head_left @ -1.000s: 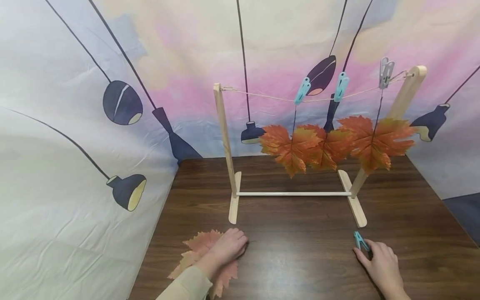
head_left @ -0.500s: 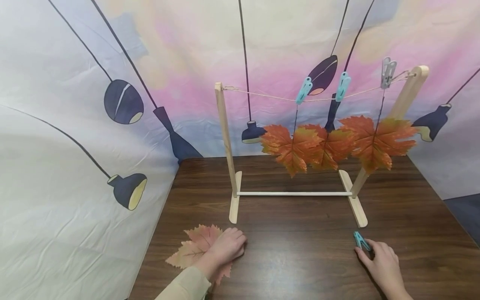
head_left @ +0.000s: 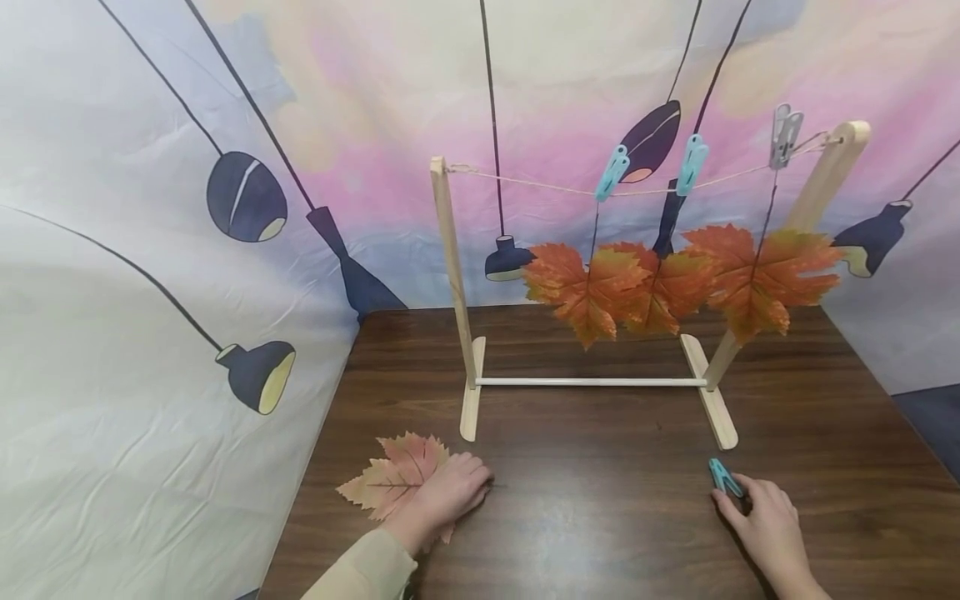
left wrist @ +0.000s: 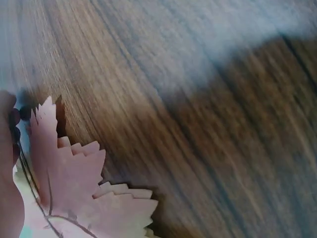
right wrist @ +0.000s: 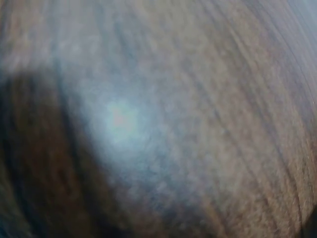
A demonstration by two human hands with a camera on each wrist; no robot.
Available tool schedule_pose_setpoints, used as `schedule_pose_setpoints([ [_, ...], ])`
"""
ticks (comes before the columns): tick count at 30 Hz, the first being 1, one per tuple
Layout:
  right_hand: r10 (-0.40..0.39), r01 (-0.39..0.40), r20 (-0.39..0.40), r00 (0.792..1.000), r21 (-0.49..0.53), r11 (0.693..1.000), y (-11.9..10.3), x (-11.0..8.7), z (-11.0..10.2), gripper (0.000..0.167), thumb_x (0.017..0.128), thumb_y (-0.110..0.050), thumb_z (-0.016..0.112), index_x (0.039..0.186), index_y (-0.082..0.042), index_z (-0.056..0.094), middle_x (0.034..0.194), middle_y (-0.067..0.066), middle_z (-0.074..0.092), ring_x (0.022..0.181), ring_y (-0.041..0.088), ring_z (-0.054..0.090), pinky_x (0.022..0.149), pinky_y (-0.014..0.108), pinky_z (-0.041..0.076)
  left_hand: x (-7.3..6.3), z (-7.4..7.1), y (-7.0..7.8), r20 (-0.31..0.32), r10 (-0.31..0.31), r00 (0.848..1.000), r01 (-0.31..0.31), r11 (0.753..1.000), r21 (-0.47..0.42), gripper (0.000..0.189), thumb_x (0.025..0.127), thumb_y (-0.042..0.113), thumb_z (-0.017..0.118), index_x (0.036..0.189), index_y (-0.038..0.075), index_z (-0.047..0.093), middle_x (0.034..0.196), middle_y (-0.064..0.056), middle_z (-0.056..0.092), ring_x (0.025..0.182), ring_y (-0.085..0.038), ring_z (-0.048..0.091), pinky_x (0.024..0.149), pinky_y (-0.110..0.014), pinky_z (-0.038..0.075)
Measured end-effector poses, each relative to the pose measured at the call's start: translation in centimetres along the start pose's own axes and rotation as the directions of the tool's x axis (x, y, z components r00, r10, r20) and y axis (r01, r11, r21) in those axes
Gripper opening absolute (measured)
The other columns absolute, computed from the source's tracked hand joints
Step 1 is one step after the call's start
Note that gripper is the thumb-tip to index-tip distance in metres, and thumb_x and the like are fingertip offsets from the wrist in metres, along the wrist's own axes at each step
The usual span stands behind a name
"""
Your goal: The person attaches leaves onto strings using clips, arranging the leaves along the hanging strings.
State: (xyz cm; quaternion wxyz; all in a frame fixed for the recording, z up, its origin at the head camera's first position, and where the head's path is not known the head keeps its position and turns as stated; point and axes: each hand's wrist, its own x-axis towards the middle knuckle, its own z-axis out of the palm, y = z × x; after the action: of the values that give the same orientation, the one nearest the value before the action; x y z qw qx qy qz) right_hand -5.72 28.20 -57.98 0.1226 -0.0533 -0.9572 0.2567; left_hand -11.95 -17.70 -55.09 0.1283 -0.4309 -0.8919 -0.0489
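At the table's left front, my left hand grips a maple leaf by its thin dark stem. The leaf's pale pinkish face shows, its tips pointing left and away from me; hand and sleeve cover part of it. In the left wrist view, the leaf's toothed edge lies close over the wood, with the stem running up to the fingers. On the right, my right hand pinches a teal clothespin between thumb and fingers. The right wrist view holds only blurred wood grain.
Behind the hands stands a small wooden drying rack with a string across its posts. Two teal clothespins and a grey clothespin clip orange leaves to it. A printed cloth hangs behind the brown table.
The leaf has turned in my left hand and shifted away from me, its near part drawn in under the wrist. My right hand keeps the clothespin almost in place.
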Motion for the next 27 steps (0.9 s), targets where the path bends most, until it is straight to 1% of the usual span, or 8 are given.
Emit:
schedule_pose_setpoints([
  [4, -0.001, 0.001, -0.008, 1.0, -0.005, 1.0, 0.06, -0.06, 0.21, 0.039, 0.082, -0.022, 0.072, 0.102, 0.011, 0.062, 0.093, 0.025, 0.058, 0.084, 0.038, 0.052, 0.067, 0.054, 0.036, -0.36, 0.07, -0.27, 0.014, -0.005, 1.0, 0.005, 1.0, -0.015, 0.012, 0.083, 0.017, 0.069, 0.092, 0.012, 0.065, 0.084, 0.004, 0.058, 0.077, -0.013, 0.053, 0.07, -0.027, 0.044],
  [10, -0.009, 0.009, -0.023, 1.0, -0.01, 1.0, 0.15, -0.11, 0.38, 0.038, 0.081, -0.021, 0.073, 0.101, 0.01, 0.063, 0.092, 0.024, 0.059, 0.083, 0.038, 0.052, 0.067, 0.054, 0.037, -0.88, 0.11, -0.68, -0.004, -0.015, 1.0, 0.015, 1.0, 0.01, 0.006, 0.08, 0.016, 0.072, 0.082, 0.014, 0.066, 0.077, 0.005, 0.053, 0.071, -0.012, 0.05, 0.065, -0.026, 0.042],
  [14, -0.009, 0.009, -0.026, 1.0, -0.011, 1.0, 0.19, -0.05, 0.35, 0.039, 0.081, -0.021, 0.073, 0.101, 0.01, 0.063, 0.092, 0.025, 0.059, 0.083, 0.038, 0.052, 0.068, 0.054, 0.037, -0.79, 0.15, -0.73, 0.013, -0.011, 1.0, 0.01, 1.0, 0.023, 0.006, 0.082, 0.015, 0.069, 0.078, 0.015, 0.064, 0.076, 0.006, 0.051, 0.07, -0.012, 0.049, 0.064, -0.026, 0.041],
  [18, -0.003, 0.003, -0.016, 1.0, -0.011, 1.0, 0.12, -0.05, 0.29, 0.039, 0.081, -0.022, 0.073, 0.101, 0.011, 0.063, 0.091, 0.024, 0.059, 0.082, 0.037, 0.052, 0.067, 0.054, 0.036, -0.67, 0.17, -0.68, 0.021, -0.007, 1.0, 0.006, 0.998, 0.058, 0.008, 0.081, 0.014, 0.067, 0.074, 0.016, 0.062, 0.074, 0.007, 0.05, 0.069, -0.012, 0.049, 0.064, -0.025, 0.041],
  [22, -0.008, 0.008, -0.019, 1.0, -0.009, 1.0, 0.06, -0.03, 0.26, 0.038, 0.08, -0.021, 0.074, 0.1, 0.01, 0.063, 0.089, 0.022, 0.059, 0.081, 0.036, 0.052, 0.067, 0.053, 0.037, -0.71, 0.15, -0.64, 0.011, -0.004, 1.0, 0.003, 0.997, 0.072, 0.008, 0.079, 0.014, 0.067, 0.074, 0.015, 0.061, 0.074, 0.007, 0.05, 0.069, -0.012, 0.049, 0.064, -0.025, 0.042],
  [27, -0.011, 0.011, -0.027, 1.0, -0.012, 1.0, 0.08, 0.08, 0.23, 0.038, 0.08, -0.02, 0.074, 0.1, 0.01, 0.064, 0.089, 0.022, 0.059, 0.081, 0.036, 0.052, 0.067, 0.052, 0.037, -0.79, 0.12, -0.76, -0.019, -0.003, 1.0, 0.005, 0.997, 0.073, 0.01, 0.078, 0.014, 0.067, 0.073, 0.015, 0.06, 0.072, 0.006, 0.05, 0.068, -0.012, 0.049, 0.063, -0.026, 0.041],
])
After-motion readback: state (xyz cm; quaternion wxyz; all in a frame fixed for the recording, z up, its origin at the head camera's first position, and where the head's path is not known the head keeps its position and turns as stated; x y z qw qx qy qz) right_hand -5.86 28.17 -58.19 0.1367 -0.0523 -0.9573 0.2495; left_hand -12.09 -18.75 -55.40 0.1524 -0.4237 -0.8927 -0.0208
